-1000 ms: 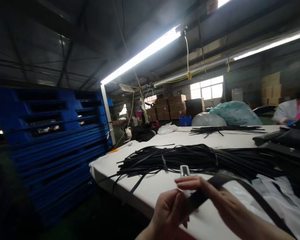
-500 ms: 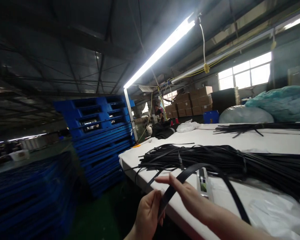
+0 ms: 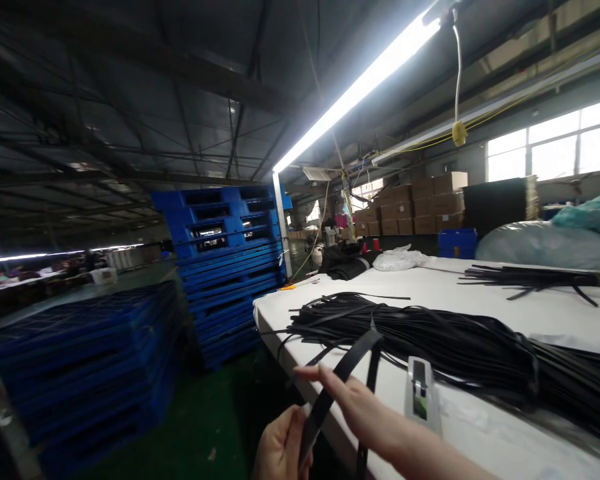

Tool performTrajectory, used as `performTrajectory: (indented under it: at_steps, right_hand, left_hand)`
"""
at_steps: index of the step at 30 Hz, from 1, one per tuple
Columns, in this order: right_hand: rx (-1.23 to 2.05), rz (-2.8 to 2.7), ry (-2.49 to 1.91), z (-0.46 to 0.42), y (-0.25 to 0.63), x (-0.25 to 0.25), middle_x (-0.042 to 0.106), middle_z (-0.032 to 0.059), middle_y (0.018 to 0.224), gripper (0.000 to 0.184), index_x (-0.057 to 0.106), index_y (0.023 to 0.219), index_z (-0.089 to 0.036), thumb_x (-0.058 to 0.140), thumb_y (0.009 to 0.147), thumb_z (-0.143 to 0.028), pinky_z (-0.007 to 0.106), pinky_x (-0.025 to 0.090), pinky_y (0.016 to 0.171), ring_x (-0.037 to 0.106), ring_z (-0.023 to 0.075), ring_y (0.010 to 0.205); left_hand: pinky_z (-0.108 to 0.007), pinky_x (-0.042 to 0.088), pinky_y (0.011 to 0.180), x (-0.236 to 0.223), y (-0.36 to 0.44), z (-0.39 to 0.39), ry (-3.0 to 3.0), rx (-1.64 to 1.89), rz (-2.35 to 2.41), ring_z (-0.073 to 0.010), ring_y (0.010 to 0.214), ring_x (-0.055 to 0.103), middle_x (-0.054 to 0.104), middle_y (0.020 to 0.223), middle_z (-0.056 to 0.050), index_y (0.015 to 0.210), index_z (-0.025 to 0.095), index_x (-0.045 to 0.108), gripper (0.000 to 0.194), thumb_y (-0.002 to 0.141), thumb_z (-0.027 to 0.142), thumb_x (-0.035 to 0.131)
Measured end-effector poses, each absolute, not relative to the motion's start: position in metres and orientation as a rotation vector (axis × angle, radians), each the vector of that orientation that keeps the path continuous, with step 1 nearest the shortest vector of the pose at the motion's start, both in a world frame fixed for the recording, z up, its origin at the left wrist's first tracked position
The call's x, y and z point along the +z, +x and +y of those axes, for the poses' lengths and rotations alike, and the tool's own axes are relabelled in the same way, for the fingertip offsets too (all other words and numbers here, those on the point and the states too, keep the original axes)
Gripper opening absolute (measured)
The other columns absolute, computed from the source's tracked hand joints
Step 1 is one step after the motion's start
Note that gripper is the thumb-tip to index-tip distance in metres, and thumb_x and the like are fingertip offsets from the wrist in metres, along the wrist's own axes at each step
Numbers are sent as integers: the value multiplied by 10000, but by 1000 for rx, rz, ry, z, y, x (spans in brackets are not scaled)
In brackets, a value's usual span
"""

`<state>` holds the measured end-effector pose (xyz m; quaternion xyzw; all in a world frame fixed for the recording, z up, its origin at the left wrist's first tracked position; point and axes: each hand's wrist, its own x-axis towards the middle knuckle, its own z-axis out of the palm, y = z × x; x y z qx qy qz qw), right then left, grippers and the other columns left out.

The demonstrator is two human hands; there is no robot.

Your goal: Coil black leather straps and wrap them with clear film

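A long black strip (image 3: 353, 355) runs from my left hand up past my right hand, then bends over and hangs down beside the table edge. My left hand (image 3: 280, 443) is closed, pinching the strip's lower part between thumb and fingers. Just above it, my right hand (image 3: 353, 400) has the strip passing between its fingers, with fingertips stretched out to the left. Behind both hands, a thick bundle of similar black strips (image 3: 420, 333), tied in places, lies on the white table (image 3: 455, 290). A light-coloured device with a small window (image 3: 423, 393) rests near my right forearm.
Another bundle of black strips (image 3: 540, 277) lies further back. Black cloth (image 3: 347, 261) and a clear plastic bag (image 3: 400, 259) sit at the far end. Blue pallets (image 3: 230, 267) are stacked beyond the table's left corner, with more blue pallets (image 3: 95, 360) at left.
The view has swung left, so the scene sits further right. The strip's wide loop has become a tighter bend, its loose length now hanging closer to my right hand.
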<state>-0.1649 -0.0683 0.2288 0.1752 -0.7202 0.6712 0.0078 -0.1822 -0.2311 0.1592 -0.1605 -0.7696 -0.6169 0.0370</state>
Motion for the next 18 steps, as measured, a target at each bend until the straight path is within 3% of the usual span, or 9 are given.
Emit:
performTrajectory:
  at_steps: [6, 9, 12, 16, 18]
  right_hand:
    - [2253, -2018, 398, -70, -200, 208, 704, 129, 1199, 712, 661, 1283, -189, 554, 840, -735, 473, 393, 1085, 589, 316, 1211]
    - [2318, -1842, 269, -47, -224, 221, 707, 132, 1195, 666, 659, 1278, -192, 521, 881, -708, 478, 379, 1091, 598, 301, 1204]
    - [2228, -2013, 325, -58, -238, 229, 703, 126, 1213, 668, 685, 1251, -202, 473, 896, -727, 478, 346, 1118, 582, 297, 1229]
    - [2155, -2350, 457, -98, -247, 225, 765, 107, 978, 740, 707, 1219, -186, 494, 837, -783, 495, 497, 954, 691, 318, 1001]
    - [2189, -2286, 418, -99, -258, 225, 768, 96, 953, 673, 720, 1187, -188, 544, 842, -739, 483, 497, 962, 696, 309, 991]
  left_hand:
    - [-203, 317, 479, 153, -215, -237, -617, -1792, -2288, -96, 537, 377, 437, 570, 17, 601, 166, 507, 605, 875, 703, 471]
    - [-200, 273, 432, 146, -233, -250, -614, -1760, -2404, -79, 458, 352, 394, 509, 39, 581, 183, 445, 597, 885, 696, 459]
    - [-198, 289, 413, 152, -246, -249, -624, -1854, -2425, -79, 393, 401, 440, 472, 45, 636, 192, 464, 562, 925, 670, 397]
    - [-205, 314, 442, 170, -262, -240, -673, -1845, -2262, -86, 418, 424, 461, 471, 36, 658, 193, 490, 548, 964, 624, 346]
    - [-211, 304, 450, 171, -269, -243, -685, -1790, -2236, -87, 429, 410, 441, 465, 35, 632, 196, 471, 544, 974, 600, 345]
